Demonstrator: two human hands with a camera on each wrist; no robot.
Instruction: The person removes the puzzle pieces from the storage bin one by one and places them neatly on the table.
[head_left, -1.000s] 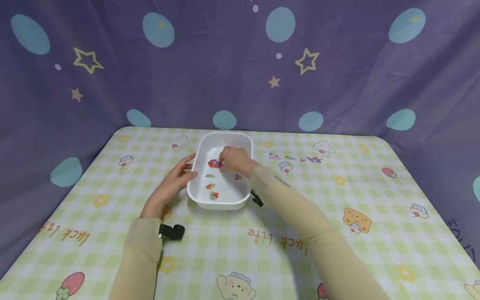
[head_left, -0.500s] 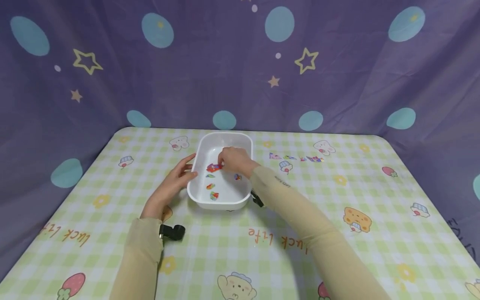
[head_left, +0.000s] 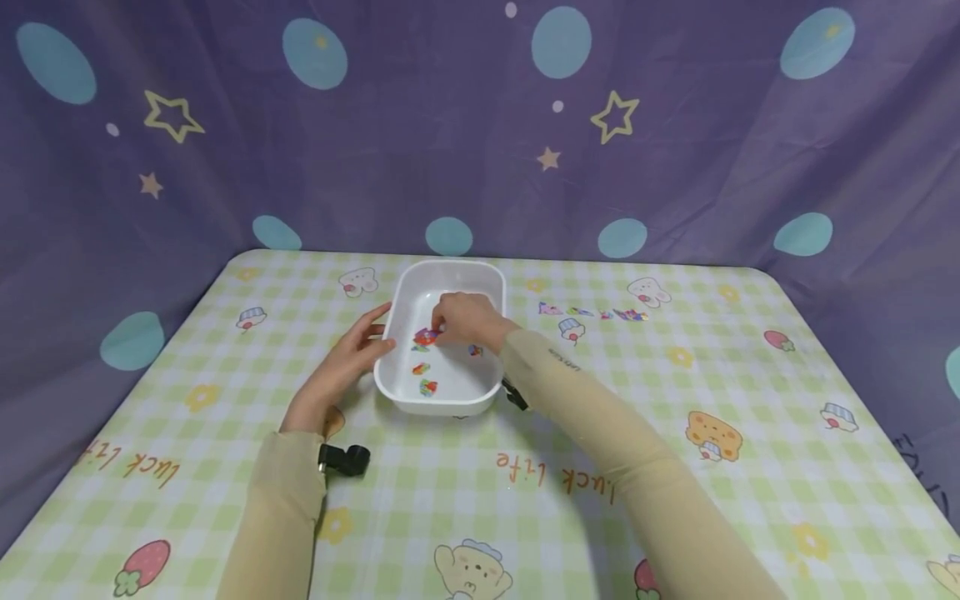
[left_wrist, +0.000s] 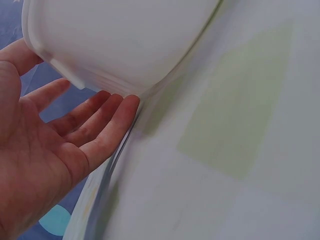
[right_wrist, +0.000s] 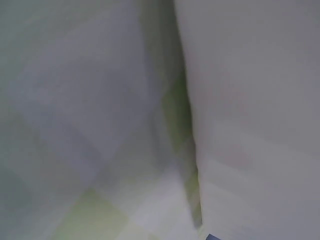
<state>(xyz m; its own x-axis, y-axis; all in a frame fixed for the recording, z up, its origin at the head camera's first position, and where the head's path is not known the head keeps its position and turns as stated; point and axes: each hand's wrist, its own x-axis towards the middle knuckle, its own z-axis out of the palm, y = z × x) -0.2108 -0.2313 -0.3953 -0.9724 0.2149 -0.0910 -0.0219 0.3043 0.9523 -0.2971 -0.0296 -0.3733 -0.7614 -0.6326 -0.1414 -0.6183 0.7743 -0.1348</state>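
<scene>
A white plastic tub [head_left: 390, 387] stands on the table, holding several small, flat, colourful sticker-like pieces. My left hand [head_left: 341, 367] rests against the tub's left side, thumb at the rim. In the left wrist view, the left hand's relaxed fingertips [left_wrist: 131, 107] touch the tub's outer wall [left_wrist: 120, 40]. Reaching inside from the right, my right hand [head_left: 471, 318] pinches the edge of a red sticker-like piece [head_left: 424, 337] low over the tub's bottom. Its fingertips are partly hidden. The right wrist view shows only the tub's outside and the cloth, with no hand.
Nearer me in the tub lie an orange-green piece [head_left: 422, 368] and a red-green piece [head_left: 428, 387]; a darker piece [head_left: 476, 351] lies to the right. Several flat pieces [head_left: 630, 315] form a row on the checked tablecloth [head_left: 420, 475]. A purple curtain [head_left: 465, 117] hangs behind.
My right hand has shifted slightly left and toward me, and the red piece has moved with it, now overlapping a small green piece. The left hand stays at the tub.
</scene>
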